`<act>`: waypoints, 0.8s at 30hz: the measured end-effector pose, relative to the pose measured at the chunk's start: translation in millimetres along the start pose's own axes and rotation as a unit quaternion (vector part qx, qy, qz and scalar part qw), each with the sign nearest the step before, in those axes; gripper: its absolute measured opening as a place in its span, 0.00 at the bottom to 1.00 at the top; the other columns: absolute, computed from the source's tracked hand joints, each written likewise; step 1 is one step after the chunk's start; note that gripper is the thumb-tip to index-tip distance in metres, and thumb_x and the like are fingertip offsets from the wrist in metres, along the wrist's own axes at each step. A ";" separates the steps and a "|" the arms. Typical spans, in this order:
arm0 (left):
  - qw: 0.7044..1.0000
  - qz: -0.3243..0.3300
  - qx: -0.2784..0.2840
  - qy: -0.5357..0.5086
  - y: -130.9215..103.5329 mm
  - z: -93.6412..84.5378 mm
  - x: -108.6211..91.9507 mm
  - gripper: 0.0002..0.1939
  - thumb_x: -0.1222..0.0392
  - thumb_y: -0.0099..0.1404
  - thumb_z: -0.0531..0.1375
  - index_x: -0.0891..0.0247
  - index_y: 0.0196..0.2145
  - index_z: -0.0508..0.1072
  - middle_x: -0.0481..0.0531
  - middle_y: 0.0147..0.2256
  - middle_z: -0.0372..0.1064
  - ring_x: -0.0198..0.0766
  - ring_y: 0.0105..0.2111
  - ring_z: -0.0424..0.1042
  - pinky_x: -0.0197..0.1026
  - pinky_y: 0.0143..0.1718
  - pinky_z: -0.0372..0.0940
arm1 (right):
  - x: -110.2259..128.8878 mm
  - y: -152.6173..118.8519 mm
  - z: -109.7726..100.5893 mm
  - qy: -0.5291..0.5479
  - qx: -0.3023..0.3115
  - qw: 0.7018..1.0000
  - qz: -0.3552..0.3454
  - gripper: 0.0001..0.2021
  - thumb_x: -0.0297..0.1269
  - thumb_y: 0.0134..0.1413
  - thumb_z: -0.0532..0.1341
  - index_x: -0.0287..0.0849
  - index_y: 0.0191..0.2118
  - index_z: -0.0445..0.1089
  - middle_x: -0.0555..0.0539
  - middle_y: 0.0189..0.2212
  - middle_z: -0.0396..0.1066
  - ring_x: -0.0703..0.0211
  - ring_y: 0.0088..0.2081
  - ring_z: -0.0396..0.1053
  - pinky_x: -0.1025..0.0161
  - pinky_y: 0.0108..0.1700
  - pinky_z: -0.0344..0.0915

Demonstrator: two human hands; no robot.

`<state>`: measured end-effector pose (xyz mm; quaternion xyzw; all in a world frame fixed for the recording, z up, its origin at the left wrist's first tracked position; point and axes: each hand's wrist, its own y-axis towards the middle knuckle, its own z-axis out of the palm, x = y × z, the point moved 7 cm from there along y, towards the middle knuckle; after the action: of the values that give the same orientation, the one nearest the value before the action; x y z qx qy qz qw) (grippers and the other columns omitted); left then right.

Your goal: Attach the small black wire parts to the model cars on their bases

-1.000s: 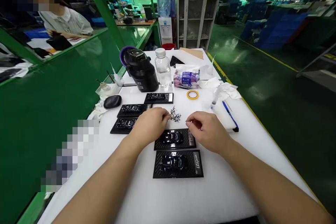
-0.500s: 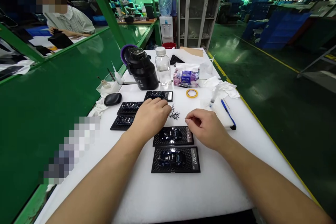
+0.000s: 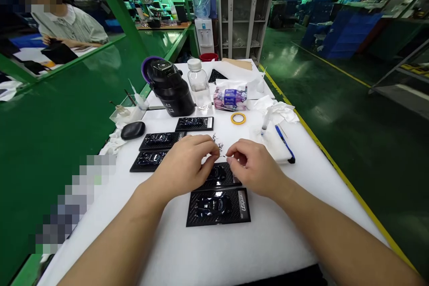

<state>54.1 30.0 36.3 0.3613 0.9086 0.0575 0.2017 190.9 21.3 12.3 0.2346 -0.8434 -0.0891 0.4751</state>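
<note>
Hands pinched, our left hand (image 3: 187, 161) and right hand (image 3: 252, 165) hover beside the black bits (image 3: 219, 146); whether they grip one, we cannot tell. Nearer us than the bits, two model cars (image 3: 214, 206) sit on dark bases (image 3: 193, 212); beyond the bits lies our yellow tape roll (image 3: 238, 123).

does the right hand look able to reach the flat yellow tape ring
Probably yes: the flat yellow tape ring lies just beyond the right hand, with nothing standing between them, though that hand's fingers look pinched and would likely have to open first.
</note>
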 end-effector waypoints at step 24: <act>1.000 0.004 -0.003 -0.018 3.0 5.3 -5.0 0.09 0.70 0.63 0.52 0.61 0.34 0.70 0.49 0.34 0.70 0.39 0.34 0.68 0.44 0.38 0.60 | -0.2 1.5 0.8 0.015 0.012 1.000 0.012 0.07 0.22 0.55 0.59 0.42 0.30 0.66 0.53 0.27 0.65 0.62 0.30 0.63 0.64 0.34 0.58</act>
<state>61.5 28.6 33.8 0.3656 0.9032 0.0543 0.2184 189.8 22.7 12.2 0.2315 -0.8398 -0.0696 0.4862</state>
